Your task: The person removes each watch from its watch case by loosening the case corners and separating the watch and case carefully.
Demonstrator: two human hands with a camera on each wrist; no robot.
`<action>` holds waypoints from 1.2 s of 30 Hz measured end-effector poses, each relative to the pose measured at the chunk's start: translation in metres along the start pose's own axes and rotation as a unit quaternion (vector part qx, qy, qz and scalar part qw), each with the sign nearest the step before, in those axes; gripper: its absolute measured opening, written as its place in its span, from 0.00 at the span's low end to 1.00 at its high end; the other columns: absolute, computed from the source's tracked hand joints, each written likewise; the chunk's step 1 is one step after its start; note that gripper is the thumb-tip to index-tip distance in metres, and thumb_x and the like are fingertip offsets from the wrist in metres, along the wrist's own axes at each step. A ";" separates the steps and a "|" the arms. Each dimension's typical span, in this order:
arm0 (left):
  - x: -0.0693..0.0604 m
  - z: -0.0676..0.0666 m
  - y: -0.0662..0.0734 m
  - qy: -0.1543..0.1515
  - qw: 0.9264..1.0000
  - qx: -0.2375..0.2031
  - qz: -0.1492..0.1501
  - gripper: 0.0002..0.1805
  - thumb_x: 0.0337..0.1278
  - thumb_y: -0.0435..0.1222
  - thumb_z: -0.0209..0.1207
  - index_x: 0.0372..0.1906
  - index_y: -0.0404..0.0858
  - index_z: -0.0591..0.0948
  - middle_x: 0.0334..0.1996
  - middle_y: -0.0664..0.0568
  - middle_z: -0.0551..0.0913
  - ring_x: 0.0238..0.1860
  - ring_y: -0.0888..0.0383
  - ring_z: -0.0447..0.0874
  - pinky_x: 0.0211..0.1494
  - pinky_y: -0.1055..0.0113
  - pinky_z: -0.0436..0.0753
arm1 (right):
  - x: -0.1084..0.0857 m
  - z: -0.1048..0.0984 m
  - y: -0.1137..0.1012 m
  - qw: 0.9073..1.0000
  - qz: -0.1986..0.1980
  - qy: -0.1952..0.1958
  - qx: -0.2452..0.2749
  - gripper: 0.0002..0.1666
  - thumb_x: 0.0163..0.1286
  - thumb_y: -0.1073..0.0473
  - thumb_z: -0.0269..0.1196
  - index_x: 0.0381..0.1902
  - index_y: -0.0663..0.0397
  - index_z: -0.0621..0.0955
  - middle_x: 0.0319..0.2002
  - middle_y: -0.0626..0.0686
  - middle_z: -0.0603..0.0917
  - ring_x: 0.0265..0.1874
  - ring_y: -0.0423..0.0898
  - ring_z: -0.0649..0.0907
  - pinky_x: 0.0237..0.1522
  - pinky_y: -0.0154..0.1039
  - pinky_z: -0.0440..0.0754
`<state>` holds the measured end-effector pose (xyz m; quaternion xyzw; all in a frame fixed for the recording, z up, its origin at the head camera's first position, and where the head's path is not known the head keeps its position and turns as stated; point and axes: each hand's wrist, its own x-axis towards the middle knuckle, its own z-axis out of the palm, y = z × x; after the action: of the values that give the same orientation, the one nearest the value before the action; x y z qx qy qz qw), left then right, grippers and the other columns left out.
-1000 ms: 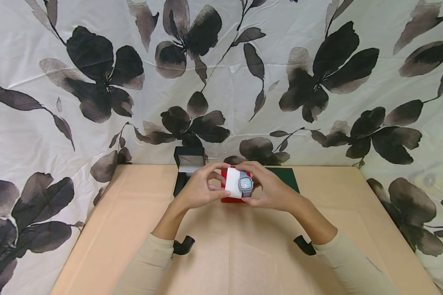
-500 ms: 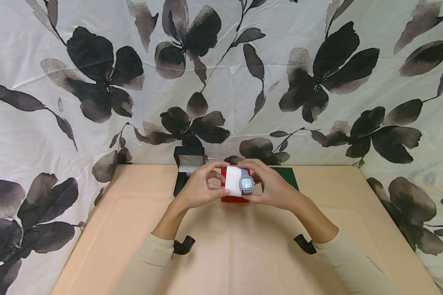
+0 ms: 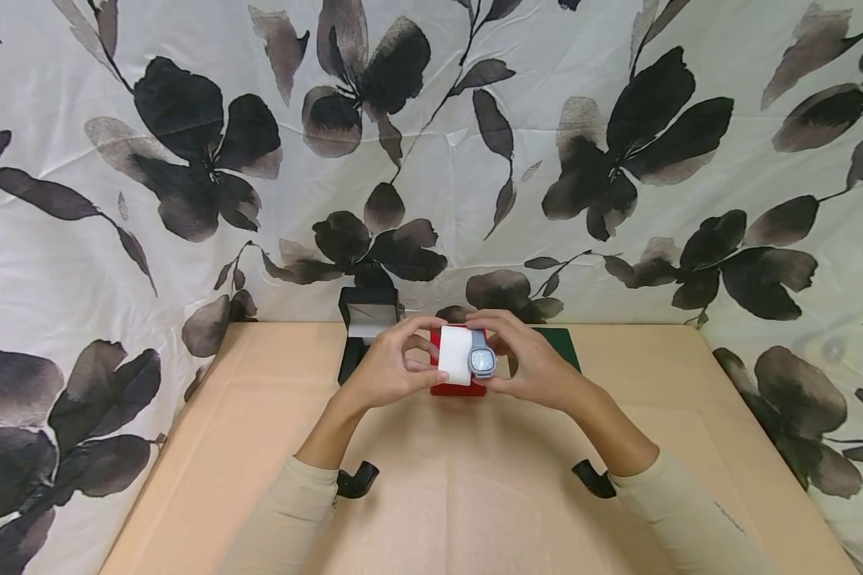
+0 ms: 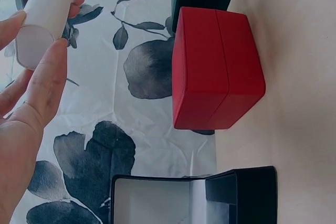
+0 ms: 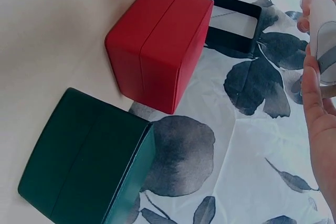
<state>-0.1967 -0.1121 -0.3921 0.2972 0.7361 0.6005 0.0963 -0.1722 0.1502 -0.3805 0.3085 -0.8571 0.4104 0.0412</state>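
Note:
Between both hands, above the red box, a white watch pillow [image 3: 455, 356] is held up. The left hand [image 3: 387, 369] pinches its left end between thumb and fingers. Near its right end sits a watch [image 3: 483, 362] with a square-ish light blue face and a blue-grey strap, which the right hand [image 3: 535, 369] grips with fingertips above and thumb below. The left wrist view shows the smooth round end of the pillow [image 4: 44, 17]. In the right wrist view part of the strap [image 5: 328, 59] loops past the pillow's end. How much of the pillow lies inside the strap is hidden.
A closed red box [image 5: 157, 40] stands on the table [image 3: 449, 495] behind the hands. To its right is a closed green box [image 5: 86, 156]. An open black box [image 3: 370, 311] with a pale lining stands to its left. Floral fabric [image 3: 431, 160] hangs behind the table.
The watch has shifted slightly right relative to the white pillow, and its face now tilts a little differently. Both hands stay nearly in place, keeping their holds.

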 end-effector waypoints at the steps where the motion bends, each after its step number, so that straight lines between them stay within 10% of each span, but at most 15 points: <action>1: 0.000 0.000 0.000 0.003 1.000 0.000 0.000 0.37 0.49 0.24 0.74 0.67 0.37 0.74 0.59 0.44 0.76 0.49 0.48 0.87 0.46 0.61 0.91 | 0.000 0.000 0.000 1.000 0.001 0.003 0.004 0.46 0.54 0.68 0.79 0.70 0.53 0.73 0.70 0.54 0.72 0.48 0.48 0.86 0.52 0.48 0.89; 36: -0.003 -0.006 -0.003 0.025 0.999 0.009 0.023 0.39 0.48 0.24 0.75 0.67 0.34 0.73 0.61 0.42 0.76 0.49 0.47 0.87 0.48 0.62 0.91 | -0.008 -0.007 0.014 0.992 -0.019 0.084 0.096 0.49 0.48 0.78 0.78 0.70 0.64 0.73 0.75 0.56 0.67 0.65 0.47 0.76 0.65 0.29 0.77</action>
<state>-0.1987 -0.1191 -0.3943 0.2997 0.7365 0.6033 0.0618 -0.1747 0.1662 -0.3882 0.2922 -0.8010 0.5145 0.0907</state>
